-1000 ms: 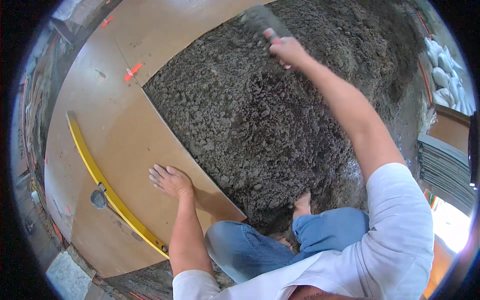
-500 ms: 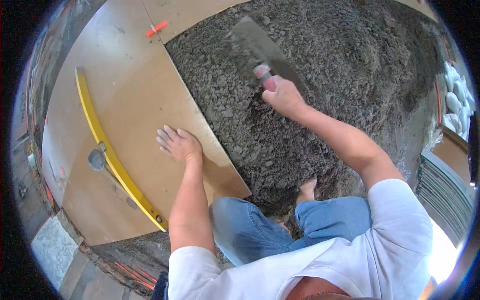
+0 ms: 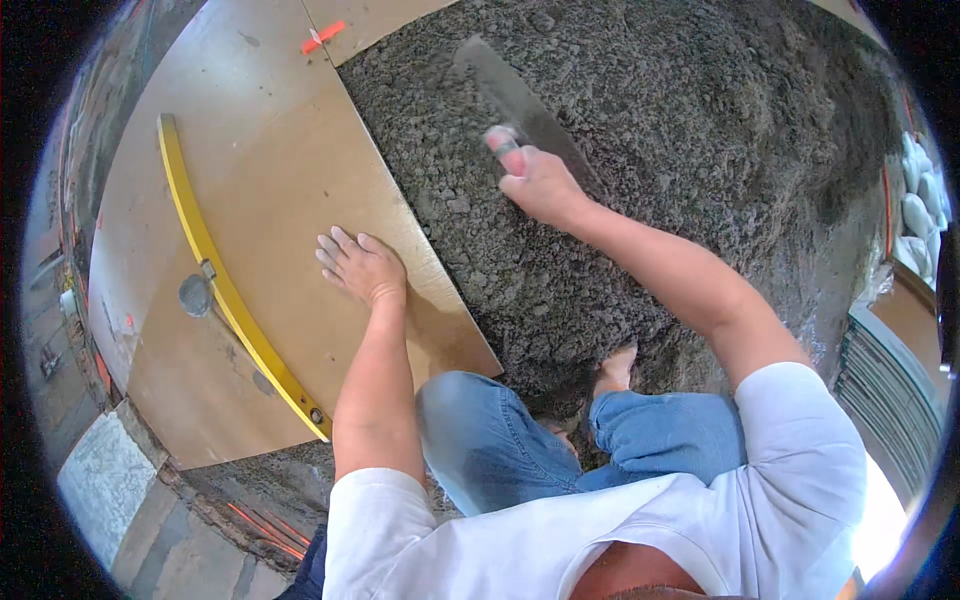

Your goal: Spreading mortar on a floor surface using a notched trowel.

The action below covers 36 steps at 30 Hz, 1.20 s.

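Note:
My right hand (image 3: 540, 185) grips the handle of a flat steel trowel (image 3: 505, 90), whose blade lies on the grey, lumpy mortar bed (image 3: 700, 130). My left hand (image 3: 362, 265) rests flat, fingers spread, on a tan tile (image 3: 300, 200) beside the mortar's edge. I am crouched, with blue jeans (image 3: 500, 450) and a bare foot (image 3: 615, 370) on the mortar below my arms.
A long yellow spirit level (image 3: 225, 290) lies across the tan tiles to the left, with a round grey lump (image 3: 195, 295) beside it. An orange tile spacer (image 3: 322, 37) sits in a joint at the top. White sacks (image 3: 915, 210) and stacked tiles (image 3: 895, 400) are at the right.
My right hand has drawn the trowel back toward me across the mortar, from the far top to the middle. My left hand stays planted on the tile.

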Each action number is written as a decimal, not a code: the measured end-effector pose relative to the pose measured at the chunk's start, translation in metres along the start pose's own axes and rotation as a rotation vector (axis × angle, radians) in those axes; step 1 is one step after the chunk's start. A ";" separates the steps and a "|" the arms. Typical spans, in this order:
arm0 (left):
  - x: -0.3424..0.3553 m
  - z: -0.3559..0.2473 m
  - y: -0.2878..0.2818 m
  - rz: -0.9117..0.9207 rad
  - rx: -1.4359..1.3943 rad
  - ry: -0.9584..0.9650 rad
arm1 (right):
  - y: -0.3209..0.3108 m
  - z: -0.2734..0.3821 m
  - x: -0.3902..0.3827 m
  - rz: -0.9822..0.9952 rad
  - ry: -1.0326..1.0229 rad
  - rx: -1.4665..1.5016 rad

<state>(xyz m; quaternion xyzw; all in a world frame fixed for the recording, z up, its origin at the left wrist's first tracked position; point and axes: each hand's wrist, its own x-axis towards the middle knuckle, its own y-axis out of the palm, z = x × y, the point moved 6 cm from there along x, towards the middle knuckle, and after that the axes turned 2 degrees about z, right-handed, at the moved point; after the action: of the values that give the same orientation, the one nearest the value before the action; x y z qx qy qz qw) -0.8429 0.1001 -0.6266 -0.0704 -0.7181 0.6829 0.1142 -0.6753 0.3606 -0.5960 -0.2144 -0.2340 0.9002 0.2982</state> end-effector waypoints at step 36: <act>-0.001 -0.001 -0.003 0.022 -0.013 -0.016 | 0.011 0.074 0.108 0.277 -0.092 -0.200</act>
<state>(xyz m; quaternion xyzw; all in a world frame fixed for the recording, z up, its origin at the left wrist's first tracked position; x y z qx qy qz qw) -0.8418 0.1010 -0.6236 -0.0735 -0.7225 0.6800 0.1006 -0.7979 0.3995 -0.5695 -0.2318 -0.3038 0.9138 0.1374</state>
